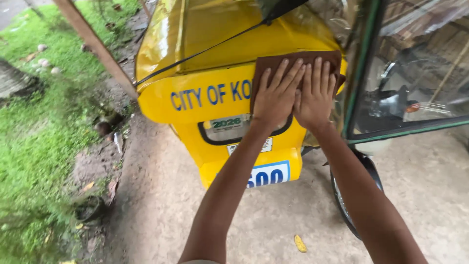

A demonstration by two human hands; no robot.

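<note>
Both hands are flat and side by side on a brown cleaning cloth [293,66] that is spread against the yellow front panel [205,95] of a tricycle sidecar. The left hand [276,95] lies toward the panel's middle, and the right hand [315,93] is just beside it, touching or nearly touching along the index fingers. Neither hand is closed around anything: the fingers are stretched out and slightly fanned, the palms press the cloth onto the painted surface, and the fingertips point up toward the clear plastic windscreen cover [220,24]. The cloth lies straight ahead of the person at arm's reach, under the hands, close to the panel's right edge where it meets the dark green door frame [359,73]. Its long axis runs left to right along the panel's top ridge, and its upper edge shows above the fingertips. The 2 hands look equally near it, since both rest on it. Below the hands the panel carries blue lettering, a sticker window and a blue plate. A black wheel [342,195] stands on the concrete floor [161,195] below the right forearm, with grass [34,122] well off to the left.
</note>
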